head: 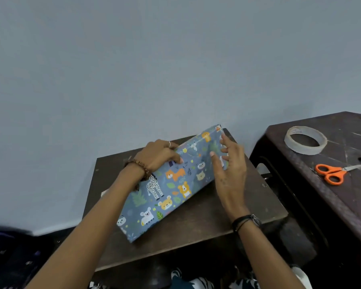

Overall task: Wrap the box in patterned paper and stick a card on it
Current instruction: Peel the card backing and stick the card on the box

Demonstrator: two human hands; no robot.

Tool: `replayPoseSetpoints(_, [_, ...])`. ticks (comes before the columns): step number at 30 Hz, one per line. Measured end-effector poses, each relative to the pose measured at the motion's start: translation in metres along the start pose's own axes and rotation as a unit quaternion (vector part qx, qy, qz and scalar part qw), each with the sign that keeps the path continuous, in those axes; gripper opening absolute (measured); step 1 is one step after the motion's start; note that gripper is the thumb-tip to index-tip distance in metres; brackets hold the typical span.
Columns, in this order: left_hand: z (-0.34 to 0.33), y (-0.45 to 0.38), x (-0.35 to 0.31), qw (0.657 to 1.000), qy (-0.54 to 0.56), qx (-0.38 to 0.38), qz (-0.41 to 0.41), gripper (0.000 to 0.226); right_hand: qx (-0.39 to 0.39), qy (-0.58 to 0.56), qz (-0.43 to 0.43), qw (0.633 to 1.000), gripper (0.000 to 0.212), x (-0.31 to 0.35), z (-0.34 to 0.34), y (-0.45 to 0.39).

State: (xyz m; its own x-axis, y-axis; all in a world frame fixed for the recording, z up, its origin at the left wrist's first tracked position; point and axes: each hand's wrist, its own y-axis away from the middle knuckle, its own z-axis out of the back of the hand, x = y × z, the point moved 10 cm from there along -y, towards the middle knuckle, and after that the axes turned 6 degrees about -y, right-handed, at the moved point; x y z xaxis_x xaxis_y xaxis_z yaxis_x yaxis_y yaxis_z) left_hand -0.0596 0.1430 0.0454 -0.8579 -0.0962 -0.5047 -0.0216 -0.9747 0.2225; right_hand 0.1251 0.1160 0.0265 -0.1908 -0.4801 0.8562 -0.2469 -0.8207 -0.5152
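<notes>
A long box [171, 184] covered in blue paper printed with cartoon animals lies slantwise on a small dark table [206, 222], its far end towards the wall. My left hand [157, 156] grips the box's far left edge, fingers curled over the top. At the far right end my right hand [227, 167] rests against the box with fingers spread and straight, the fingertips touching the paper. No card is in view.
A dark plastic stool [342, 184] stands to the right, bearing a roll of tape [305, 142] and orange-handled scissors [331, 172]. A plain grey-blue wall rises right behind the table. Dark fabric lies at the lower left.
</notes>
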Motion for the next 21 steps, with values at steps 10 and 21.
replayPoseSetpoints(10, [-0.006, -0.009, 0.010, 1.000, 0.010, -0.008, 0.008, 0.039, 0.187, 0.136, -0.007, 0.973, 0.060, -0.003, -0.071, 0.058])
replayPoseSetpoints(21, [-0.007, -0.010, 0.010, 1.000, 0.013, -0.002, 0.000, 0.045, 0.190, 0.219, 0.025, 0.957, 0.055, -0.007, -0.063, 0.073])
